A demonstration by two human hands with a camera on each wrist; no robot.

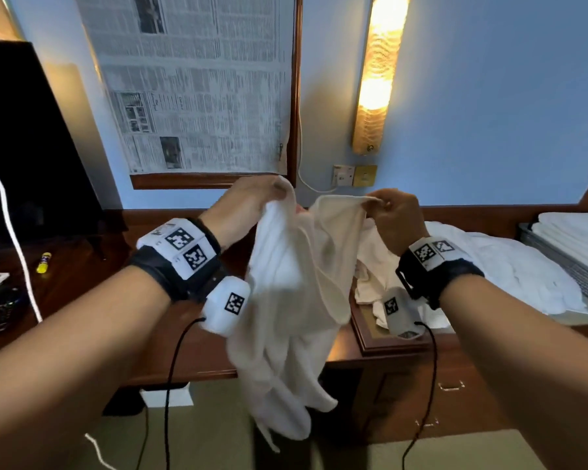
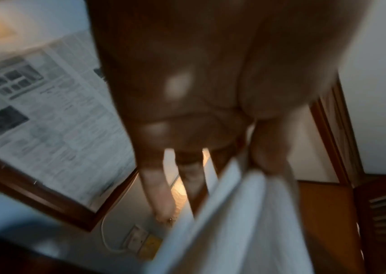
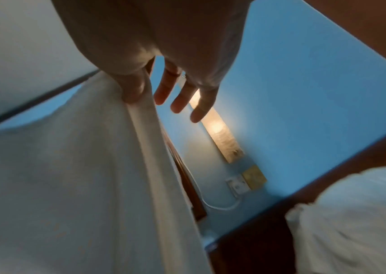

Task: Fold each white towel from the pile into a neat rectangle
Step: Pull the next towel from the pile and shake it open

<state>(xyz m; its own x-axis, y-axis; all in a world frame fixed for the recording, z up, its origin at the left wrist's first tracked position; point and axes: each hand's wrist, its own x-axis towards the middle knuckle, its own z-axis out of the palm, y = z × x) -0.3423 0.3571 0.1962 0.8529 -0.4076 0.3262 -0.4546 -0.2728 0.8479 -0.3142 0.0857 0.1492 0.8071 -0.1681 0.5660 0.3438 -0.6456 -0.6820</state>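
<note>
Both hands are raised in front of the wall, holding one white towel (image 1: 286,300) up by its top edge so that the rest hangs crumpled down past the front edge of the wooden bench (image 1: 190,354). The left hand (image 1: 248,201) grips one corner, its fingers bunched around the cloth; the left wrist view is blurred but shows the thumb pressed against the towel's edge (image 2: 229,213). The right hand (image 1: 392,215) pinches the other upper corner between thumb and forefinger, and in the right wrist view the thumb lies on the hem (image 3: 140,111) while the other fingers (image 3: 182,100) spread loosely away from it. Between the two hands the top edge sags. On the bench to the right lies the pile of loose white towels (image 1: 510,266), and beyond it a grey basket (image 1: 557,262) carries folded ones. A lit wall lamp (image 1: 381,72) and a newspaper (image 1: 197,83) in a wooden frame hang on the blue wall behind.
</note>
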